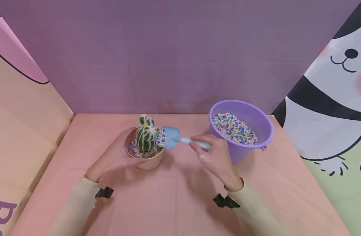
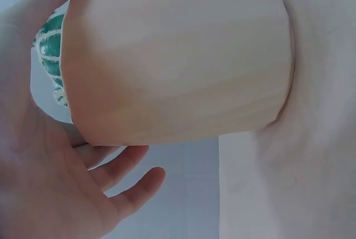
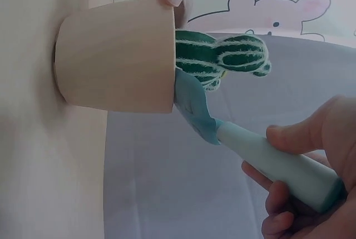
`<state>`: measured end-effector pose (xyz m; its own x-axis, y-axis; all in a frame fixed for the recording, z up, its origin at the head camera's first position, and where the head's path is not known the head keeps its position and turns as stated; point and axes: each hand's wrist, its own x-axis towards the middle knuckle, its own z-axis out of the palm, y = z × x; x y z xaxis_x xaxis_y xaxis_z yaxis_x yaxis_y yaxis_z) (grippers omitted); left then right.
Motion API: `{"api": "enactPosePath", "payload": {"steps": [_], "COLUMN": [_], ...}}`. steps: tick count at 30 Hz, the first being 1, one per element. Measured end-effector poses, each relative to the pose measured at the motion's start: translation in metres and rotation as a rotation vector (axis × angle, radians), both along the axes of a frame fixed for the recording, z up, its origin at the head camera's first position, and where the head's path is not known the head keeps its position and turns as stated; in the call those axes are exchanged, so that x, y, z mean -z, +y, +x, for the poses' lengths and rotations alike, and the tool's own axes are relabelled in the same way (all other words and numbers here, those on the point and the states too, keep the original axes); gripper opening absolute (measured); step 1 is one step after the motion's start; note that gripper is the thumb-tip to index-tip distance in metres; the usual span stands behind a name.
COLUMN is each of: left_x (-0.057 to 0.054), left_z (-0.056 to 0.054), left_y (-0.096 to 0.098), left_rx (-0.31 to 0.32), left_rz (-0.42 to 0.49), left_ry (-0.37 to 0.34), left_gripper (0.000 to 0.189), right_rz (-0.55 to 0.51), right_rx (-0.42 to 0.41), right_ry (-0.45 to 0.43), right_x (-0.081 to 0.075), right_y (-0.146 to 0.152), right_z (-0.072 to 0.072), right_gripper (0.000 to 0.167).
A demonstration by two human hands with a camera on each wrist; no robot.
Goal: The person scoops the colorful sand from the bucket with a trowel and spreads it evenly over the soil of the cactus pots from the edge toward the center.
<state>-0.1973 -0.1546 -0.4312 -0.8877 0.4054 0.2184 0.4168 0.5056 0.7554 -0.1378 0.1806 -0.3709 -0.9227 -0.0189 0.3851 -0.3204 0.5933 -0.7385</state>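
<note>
A green cactus (image 1: 146, 137) with white fuzzy lines stands in a pale peach flowerpot (image 1: 150, 163), colourful pebbles around its base. My left hand (image 1: 118, 152) grips the pot from the left, thumb at the near rim; the left wrist view shows some fingers curled behind the pot (image 2: 178, 61). With my right hand (image 1: 214, 155) I hold a light blue trowel (image 1: 171, 136) by its pale handle (image 3: 272, 158). Its blade tip, loaded with pebbles (image 1: 161, 137), is at the pot's right rim, close beside the cactus. In the right wrist view the blade (image 3: 194, 105) tilts down into the pot opening.
A purple bucket (image 1: 236, 152) holding many coloured pebbles (image 1: 234, 128) stands to the right, just behind my right hand. A pink cloth (image 1: 174, 203) covers the table. A purple backdrop (image 1: 168, 55) rises behind, with printed panels at both sides.
</note>
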Motion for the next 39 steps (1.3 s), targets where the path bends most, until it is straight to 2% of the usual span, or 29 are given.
{"api": "enactPosePath", "payload": {"steps": [5,11,17,21,23,25,29,32,34,39], "left_x": [-0.001,0.0,0.002,0.003,0.003,0.003,0.0,-0.001,-0.002,-0.003], "left_z": [0.004,0.007,0.013,0.02,0.022,0.022,0.011,0.004,0.003,0.005], "left_y": [0.002,0.006,0.013,0.02,0.021,0.02,0.016,0.013,0.012,0.01], "left_rx": [-0.039,-0.076,-0.16,-0.242,-0.261,-0.25,-0.096,0.002,0.005,-0.041], "left_rz": [-0.008,-0.008,-0.011,-0.075,-0.115,-0.139,-0.062,-0.017,-0.039,-0.084], "left_ry": [0.009,0.064,0.118,0.163,0.181,0.192,0.192,0.164,0.15,0.124], "left_gripper": [0.112,0.11,0.107,0.107,0.109,0.113,0.112,0.113,0.115,0.117], "right_rz": [0.032,0.052,0.073,0.085,0.089,0.095,0.108,0.118,0.124,0.136], "right_rx": [-0.007,-0.019,-0.018,-0.018,-0.021,-0.027,-0.039,-0.044,-0.047,-0.046], "right_ry": [0.058,0.098,0.132,0.153,0.165,0.182,0.222,0.248,0.261,0.29], "right_x": [0.001,0.0,0.001,0.002,0.003,0.003,0.003,0.003,0.003,0.004], "right_y": [-0.001,-0.001,-0.002,-0.003,-0.003,-0.003,-0.004,-0.004,-0.005,-0.005], "right_z": [0.0,0.002,0.004,0.006,0.006,0.006,0.007,0.008,0.009,0.009], "right_gripper": [0.021,0.021,0.021,0.021,0.02,0.02,0.021,0.02,0.021,0.021]}}
